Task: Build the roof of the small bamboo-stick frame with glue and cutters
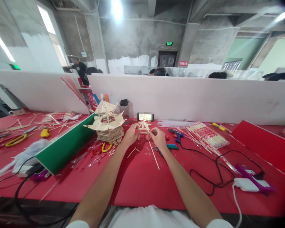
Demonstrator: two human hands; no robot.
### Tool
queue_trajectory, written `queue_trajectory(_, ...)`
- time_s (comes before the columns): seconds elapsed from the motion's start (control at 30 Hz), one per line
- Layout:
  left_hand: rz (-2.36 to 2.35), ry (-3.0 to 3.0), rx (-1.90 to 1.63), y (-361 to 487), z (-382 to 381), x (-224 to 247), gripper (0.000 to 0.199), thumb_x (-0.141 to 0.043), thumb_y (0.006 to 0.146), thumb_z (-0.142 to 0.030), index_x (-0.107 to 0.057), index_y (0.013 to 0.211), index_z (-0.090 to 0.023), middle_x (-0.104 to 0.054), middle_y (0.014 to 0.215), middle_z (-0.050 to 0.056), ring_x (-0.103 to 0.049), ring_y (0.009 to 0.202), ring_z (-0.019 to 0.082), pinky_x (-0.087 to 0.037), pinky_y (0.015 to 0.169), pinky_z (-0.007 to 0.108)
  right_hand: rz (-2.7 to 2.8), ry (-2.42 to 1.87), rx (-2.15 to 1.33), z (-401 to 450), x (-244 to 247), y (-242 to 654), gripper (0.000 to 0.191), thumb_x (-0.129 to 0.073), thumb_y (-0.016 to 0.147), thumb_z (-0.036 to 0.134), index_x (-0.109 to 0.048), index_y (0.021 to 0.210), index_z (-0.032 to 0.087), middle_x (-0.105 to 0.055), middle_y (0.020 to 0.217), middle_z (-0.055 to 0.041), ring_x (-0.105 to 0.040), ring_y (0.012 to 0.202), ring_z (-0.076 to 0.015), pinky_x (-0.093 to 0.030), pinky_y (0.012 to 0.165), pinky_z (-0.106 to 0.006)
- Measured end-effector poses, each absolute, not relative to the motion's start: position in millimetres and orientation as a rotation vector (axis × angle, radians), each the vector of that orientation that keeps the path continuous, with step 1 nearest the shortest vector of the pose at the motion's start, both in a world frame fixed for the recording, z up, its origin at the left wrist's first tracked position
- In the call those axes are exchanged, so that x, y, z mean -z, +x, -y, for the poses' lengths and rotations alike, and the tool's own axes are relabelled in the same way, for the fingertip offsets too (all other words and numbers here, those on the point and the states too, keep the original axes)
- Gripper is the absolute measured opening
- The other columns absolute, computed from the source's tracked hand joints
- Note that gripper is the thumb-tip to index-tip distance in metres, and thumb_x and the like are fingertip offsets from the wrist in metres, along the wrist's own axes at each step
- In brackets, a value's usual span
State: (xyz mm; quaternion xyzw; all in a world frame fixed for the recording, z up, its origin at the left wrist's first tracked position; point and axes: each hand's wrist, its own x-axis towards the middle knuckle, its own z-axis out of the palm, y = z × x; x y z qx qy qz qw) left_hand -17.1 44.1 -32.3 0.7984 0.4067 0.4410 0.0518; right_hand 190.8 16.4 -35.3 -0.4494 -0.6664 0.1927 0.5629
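A small frame of pale wooden sticks (143, 127) with a pointed top stands upright on the red table between my hands. My left hand (132, 134) grips its left side with bent fingers. At its right side is my right hand (158, 136), fingers pinched together close to a post; what they hold, if anything, is too small to tell. A long loose stick (154, 155) lies on the table below the frame, with shorter pieces to its left. Behind the frame leans a phone (145, 117) with a lit screen.
A larger stick pagoda (108, 122) stands left, beside a green board (66, 144) and yellow-handled scissors (106, 147). To the right lie a blue glue gun (178, 136), its cable, pliers (172, 147) and packed sticks (207, 134). A bottle (124, 109) stands by the white partition (190, 98).
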Motion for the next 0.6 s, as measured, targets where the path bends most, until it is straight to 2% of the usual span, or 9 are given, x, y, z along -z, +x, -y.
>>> queue_trajectory(0.6, -1.235, 2.434, -1.333, -17.0, -42.8, 31.1, 0.039, -0.052, 0.095, -0.029, -0.050, 0.132, -0.017, -0.059, 0.132, 0.015, -0.056, 0.125, 0.026, -0.044, 0.108, 0.044, 1.524, -1.027, -0.505, -16.1, 34.9, 188.8, 0.023, -0.062, 0.084, 0.044, -0.057, 0.078, 0.022, -0.068, 0.074, -0.0032, -0.065, 0.069, -0.0205, -0.052, 0.068, -0.031)
